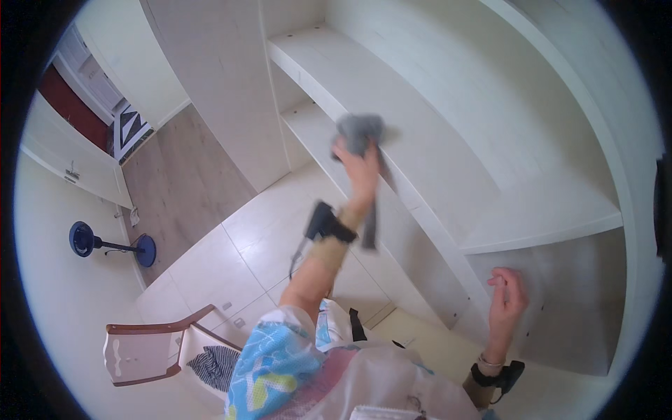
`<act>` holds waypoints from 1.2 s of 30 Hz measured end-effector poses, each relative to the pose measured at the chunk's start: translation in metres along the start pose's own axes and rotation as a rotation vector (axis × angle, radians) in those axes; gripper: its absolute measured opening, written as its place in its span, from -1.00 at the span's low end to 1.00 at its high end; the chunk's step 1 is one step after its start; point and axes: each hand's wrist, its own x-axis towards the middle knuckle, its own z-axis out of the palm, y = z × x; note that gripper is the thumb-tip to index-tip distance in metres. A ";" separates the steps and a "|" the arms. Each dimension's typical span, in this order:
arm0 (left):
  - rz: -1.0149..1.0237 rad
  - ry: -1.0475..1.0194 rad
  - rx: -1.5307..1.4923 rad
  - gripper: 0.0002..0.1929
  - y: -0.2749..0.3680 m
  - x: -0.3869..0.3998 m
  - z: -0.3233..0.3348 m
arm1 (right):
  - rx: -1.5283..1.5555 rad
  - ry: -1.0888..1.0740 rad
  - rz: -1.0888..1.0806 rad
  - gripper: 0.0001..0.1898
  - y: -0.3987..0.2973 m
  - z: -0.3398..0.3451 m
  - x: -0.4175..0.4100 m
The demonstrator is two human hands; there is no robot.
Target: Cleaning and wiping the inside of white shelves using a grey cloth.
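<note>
My left hand (359,163) holds a bunched grey cloth (360,132) at the front edge of a white shelf (415,136); a strip of the cloth hangs below the wrist. Motion blurs the cloth. Lower right, my right hand (508,296) is raised with bent fingers near the shelf unit's lower compartment (572,299), and nothing shows in it. Black devices are strapped to both wrists.
A wooden chair (147,329) with a striped cloth (214,366) on its seat stands lower left. A blue fan-like appliance (146,250) is by the wall, near an open white door (73,152). A lower shelf (320,136) runs beneath the upper one.
</note>
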 end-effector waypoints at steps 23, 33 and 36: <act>0.164 -0.582 0.027 -0.28 0.025 -0.210 -0.060 | 0.022 0.182 0.285 -0.83 0.112 -0.013 -0.040; 0.983 -0.954 0.673 -0.45 0.093 -0.127 -0.001 | -0.158 0.322 0.197 -0.84 0.140 0.006 -0.055; 1.029 -0.928 0.805 -0.52 0.090 -0.093 0.000 | -0.148 0.312 0.219 -0.83 0.147 -0.002 -0.063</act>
